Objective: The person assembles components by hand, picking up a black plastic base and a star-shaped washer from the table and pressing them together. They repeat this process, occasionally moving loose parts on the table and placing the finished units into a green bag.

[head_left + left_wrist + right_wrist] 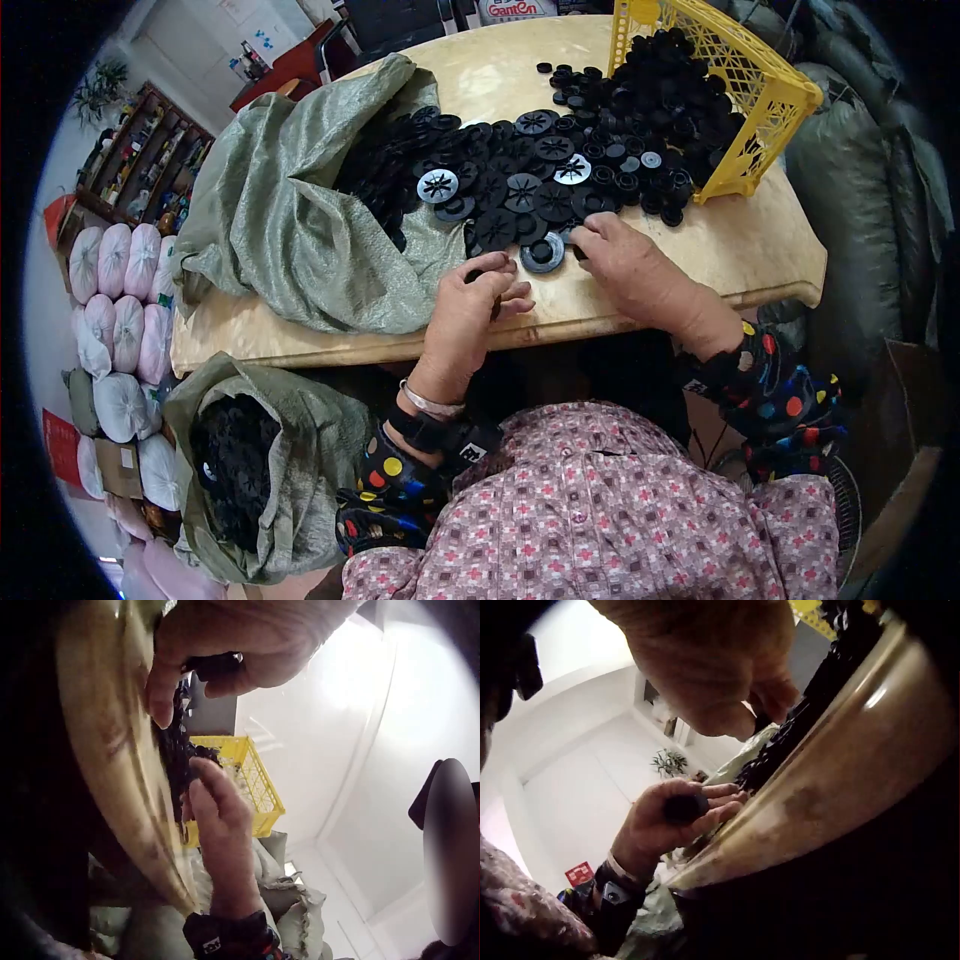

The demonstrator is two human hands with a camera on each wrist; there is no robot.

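Note:
My left hand (470,305) is over the table's front edge, holding a round black plastic piece (686,810) against the palm with its fingers partly curled. To its right, my right hand (630,265) pinches a small black plastic piece (579,252) between thumb and fingers; most of that piece is hidden. Between the two hands a black disc (542,254) with a raised ring in its middle lies on the table. Just beyond are slotted black discs (495,229) in a spread heap, some catching the light. Smaller round black caps (665,95) are piled at the right.
A yellow plastic crate (760,130) lies tipped on the wooden table (490,75), with caps spilling from it. A green woven sack (290,200) lies at the left, discs coming out of its mouth. Below stands another open sack (335,450) of black parts. Full sacks (850,230) stand at the right.

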